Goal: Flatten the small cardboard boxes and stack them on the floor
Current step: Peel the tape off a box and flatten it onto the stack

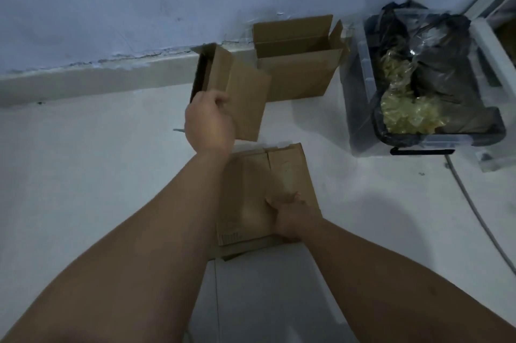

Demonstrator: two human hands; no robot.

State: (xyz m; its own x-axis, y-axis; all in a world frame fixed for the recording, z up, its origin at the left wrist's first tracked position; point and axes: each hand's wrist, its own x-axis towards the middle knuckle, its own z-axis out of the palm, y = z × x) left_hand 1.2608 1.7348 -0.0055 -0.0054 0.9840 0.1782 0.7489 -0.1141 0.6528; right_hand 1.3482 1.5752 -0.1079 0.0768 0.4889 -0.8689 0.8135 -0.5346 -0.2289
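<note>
- Small cardboard box was held clear of the floor, close to the wall. It was tilted, with one end open and dark inside, and it appeared partly collapsed.
- Left hand gripped the near lower corner of this box, fingers curled round the panel edge.
- Right hand held the flattened stack on the floor, thumb spread over the top sheet and fingers apparently curled at its right edge.
- Handling, as judged: thin corrugated board, light, stiff across the panels, yielding along the creases. The dry surface was unlikely to slip.
- Recommended hold: two opposite corners or long edges, so that pressure folds the sleeve along its creases. Loose flaps would bend and should be avoided.
- Open box stood against the wall, just beside the held one, not yet flattened.
- Clear bin stood to the right.
</note>
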